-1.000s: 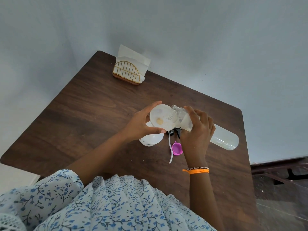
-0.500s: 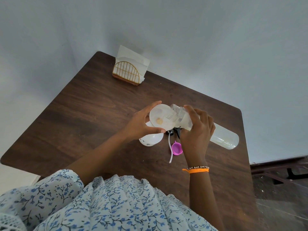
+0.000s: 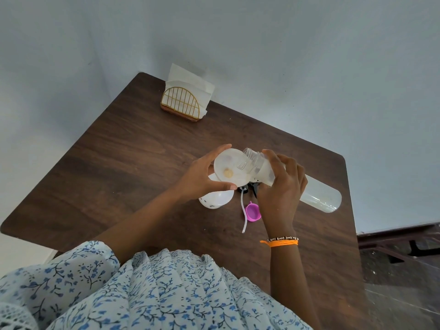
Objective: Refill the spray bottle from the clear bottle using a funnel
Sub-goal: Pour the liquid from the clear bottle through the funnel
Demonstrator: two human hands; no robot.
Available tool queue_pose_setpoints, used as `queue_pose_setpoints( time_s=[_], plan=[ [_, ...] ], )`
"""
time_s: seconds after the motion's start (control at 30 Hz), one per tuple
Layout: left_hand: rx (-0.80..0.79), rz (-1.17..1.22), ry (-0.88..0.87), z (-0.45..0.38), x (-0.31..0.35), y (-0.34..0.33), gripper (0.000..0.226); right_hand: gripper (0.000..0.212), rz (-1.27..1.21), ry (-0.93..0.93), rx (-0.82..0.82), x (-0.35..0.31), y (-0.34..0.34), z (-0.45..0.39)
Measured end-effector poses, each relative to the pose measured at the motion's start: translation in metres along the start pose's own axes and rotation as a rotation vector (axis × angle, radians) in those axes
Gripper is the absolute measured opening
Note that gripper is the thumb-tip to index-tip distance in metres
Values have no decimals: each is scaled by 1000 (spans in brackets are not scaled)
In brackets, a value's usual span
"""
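A white funnel sits in the neck of the white spray bottle on the brown table. My left hand holds the funnel's rim between thumb and fingers. My right hand grips the long clear bottle near its neck and keeps it tipped almost flat, its open mouth over the funnel's bowl. The black spray head with its white dip tube lies on the table between my hands. A purple cap lies beside the tube.
A gold wire napkin holder with white napkins stands at the table's far corner. Pale walls close in behind the table. The table's right edge runs near the clear bottle's base, with dark floor and furniture beyond.
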State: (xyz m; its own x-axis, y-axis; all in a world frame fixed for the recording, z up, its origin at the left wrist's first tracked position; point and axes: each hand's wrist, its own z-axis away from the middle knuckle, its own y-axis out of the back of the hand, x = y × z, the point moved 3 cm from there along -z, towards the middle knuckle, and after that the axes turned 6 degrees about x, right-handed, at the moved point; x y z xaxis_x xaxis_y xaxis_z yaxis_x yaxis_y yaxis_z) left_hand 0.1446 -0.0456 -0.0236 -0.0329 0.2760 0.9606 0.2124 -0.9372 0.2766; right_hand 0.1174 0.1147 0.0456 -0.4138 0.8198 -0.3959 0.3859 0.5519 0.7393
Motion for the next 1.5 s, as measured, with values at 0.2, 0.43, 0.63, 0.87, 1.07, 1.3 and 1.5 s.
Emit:
queue_pose_setpoints(
  time_s=[0.2, 0.43, 0.63, 0.87, 1.07, 1.3, 1.5],
  plan=[
    [-13, 18, 6, 0, -1, 0, 88, 63, -5, -2, -3, -1, 0, 0],
    [-18, 7, 5, 0, -2, 1, 89, 60, 2, 11, 16, 0, -3, 0],
    [-21, 8, 8, 0, -2, 1, 89, 59, 9, 10, 17, 0, -4, -1],
    [-27, 14, 6, -1, 0, 1, 89, 60, 14, -3, 6, -1, -4, 0],
    [-27, 20, 7, -1, -1, 1, 88, 59, 15, -2, 22, -1, -4, 1],
    [-38, 87, 23, 0, -1, 1, 92, 67, 37, 7, 19, 4, -4, 0],
    [-37, 64, 28, -1, -3, 1, 92, 64, 35, 11, 17, 4, -5, 0]
  ],
)
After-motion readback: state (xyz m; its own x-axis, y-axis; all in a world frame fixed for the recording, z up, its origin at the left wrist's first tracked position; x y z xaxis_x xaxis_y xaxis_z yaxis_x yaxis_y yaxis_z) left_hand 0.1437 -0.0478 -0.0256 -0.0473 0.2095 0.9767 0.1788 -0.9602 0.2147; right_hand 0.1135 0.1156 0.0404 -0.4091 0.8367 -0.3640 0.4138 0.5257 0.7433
